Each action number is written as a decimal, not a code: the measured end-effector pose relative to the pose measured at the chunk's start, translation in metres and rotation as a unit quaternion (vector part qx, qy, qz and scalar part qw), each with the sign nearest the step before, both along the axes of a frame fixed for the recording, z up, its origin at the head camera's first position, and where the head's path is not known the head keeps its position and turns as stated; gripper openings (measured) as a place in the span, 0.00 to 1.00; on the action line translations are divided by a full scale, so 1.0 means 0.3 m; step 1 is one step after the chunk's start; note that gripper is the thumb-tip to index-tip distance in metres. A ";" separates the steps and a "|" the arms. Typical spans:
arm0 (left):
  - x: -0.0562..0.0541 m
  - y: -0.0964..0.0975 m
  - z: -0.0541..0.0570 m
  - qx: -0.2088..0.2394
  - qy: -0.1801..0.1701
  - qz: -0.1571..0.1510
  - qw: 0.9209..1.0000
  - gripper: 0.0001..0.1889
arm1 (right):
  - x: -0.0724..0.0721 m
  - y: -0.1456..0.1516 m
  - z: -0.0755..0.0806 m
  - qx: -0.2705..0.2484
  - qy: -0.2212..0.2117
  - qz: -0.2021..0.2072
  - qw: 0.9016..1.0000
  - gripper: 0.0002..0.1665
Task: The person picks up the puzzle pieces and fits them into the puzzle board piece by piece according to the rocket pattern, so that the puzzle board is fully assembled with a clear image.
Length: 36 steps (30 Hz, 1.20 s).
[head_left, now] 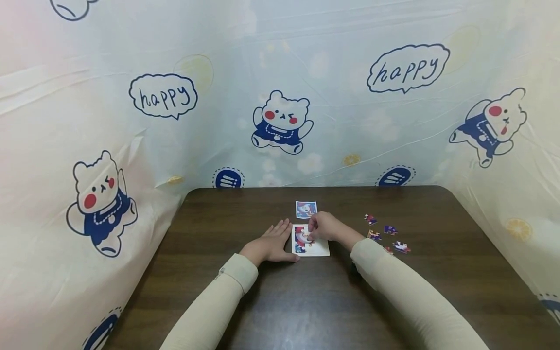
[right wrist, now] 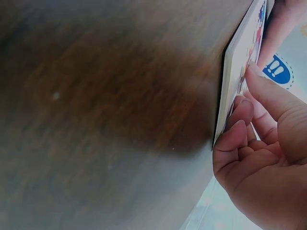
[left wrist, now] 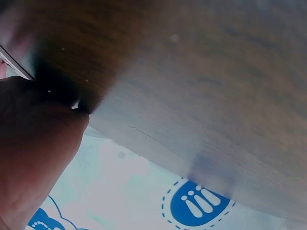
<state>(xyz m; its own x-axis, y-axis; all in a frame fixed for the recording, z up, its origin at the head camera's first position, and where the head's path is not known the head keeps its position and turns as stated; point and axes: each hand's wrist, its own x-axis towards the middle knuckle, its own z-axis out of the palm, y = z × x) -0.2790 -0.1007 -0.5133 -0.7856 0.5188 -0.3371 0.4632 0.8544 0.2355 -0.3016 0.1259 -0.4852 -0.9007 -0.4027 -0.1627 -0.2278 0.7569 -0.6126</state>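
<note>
Puzzle board [head_left: 321, 249] lies between the hands, long axis indeterminate. Left hand [head_left: 272, 244], fingers extended, rests at its left edge. Right hand [head_left: 327, 227], fingers bent, overlies its far right part; any grasp cannot be told. Loose pieces [head_left: 391, 230] lie right, nearer that hand.

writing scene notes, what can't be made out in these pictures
Head view: part of the puzzle board, hidden by the right hand; whether that hand holds a piece is unclear.
Head view: part of one loose piece, hidden by the right sleeve; prints on the other loose pieces, too small.
Left wrist view: most of the board, cut off by the left edge.
Right wrist view: the board's print, seen too slantwise.
</note>
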 end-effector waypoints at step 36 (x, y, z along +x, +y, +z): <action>0.022 0.011 0.039 0.014 -0.008 0.009 1.000 0.62 | 0.023 0.096 0.024 -0.064 0.021 -0.003 0.998 0.06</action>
<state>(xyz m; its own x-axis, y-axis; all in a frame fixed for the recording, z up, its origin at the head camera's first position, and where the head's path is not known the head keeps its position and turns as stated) -0.2724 -0.0974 -0.5016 -0.7891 0.5140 -0.3363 0.4437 0.8556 0.2664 -0.2947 0.1547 -0.4779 -0.9085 -0.4116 -0.0719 -0.2509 0.6750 -0.6939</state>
